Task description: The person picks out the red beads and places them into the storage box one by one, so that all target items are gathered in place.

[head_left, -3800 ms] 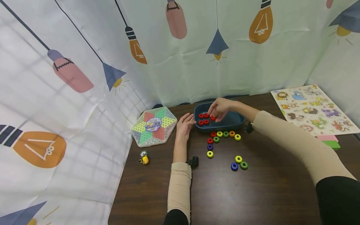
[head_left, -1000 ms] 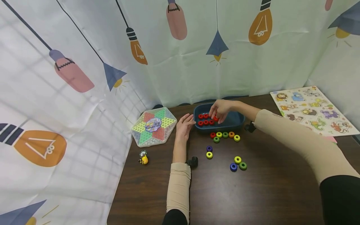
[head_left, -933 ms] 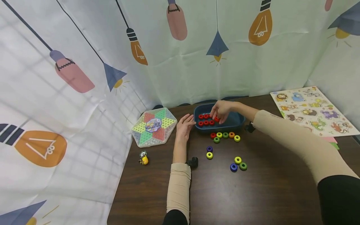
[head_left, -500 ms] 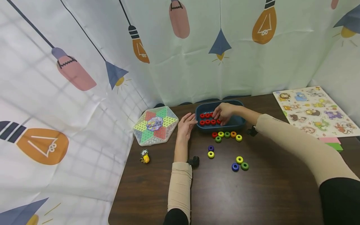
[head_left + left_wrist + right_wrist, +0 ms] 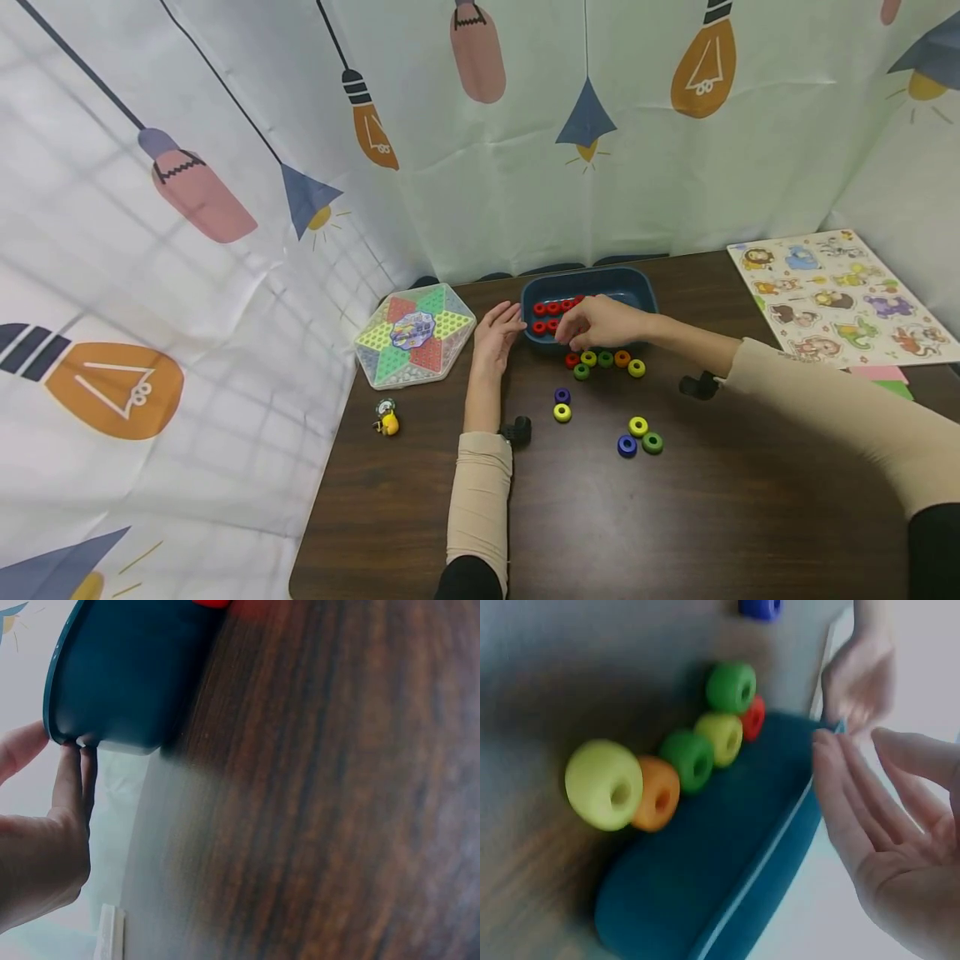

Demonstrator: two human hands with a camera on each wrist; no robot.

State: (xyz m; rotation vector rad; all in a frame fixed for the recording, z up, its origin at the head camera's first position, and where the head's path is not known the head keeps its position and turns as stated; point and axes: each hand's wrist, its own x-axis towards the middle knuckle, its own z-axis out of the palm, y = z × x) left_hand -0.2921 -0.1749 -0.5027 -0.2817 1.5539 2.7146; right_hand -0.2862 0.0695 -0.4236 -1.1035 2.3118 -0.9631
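A dark blue tray (image 5: 645, 293) stands at the back of the table, with several red ring beads (image 5: 553, 308) in rows at its left end. My left hand (image 5: 493, 337) has extended fingers touching the tray's left end; in the left wrist view its fingertips (image 5: 69, 750) are at the rim. Over the tray's front rim is my right hand (image 5: 606, 323), fingers gently bent and thumb apart, with nothing between them in the right wrist view. It hides part of the red beads. Just in front of the tray lie a red bead (image 5: 572, 361), an orange bead (image 5: 622, 359), and several green and yellow ones.
Nearer me are a purple bead (image 5: 562, 396) beside a yellow bead (image 5: 562, 412), and a cluster with a blue bead (image 5: 627, 446). A hexagonal star-patterned game box (image 5: 412, 333) and small bee figure (image 5: 387, 423) lie left. An animal picture board (image 5: 840, 296) lies right.
A red bead from the table's left column joined the red ones in the tray, where the right hand lined it up. That hand then let go and drew back over the front rim.
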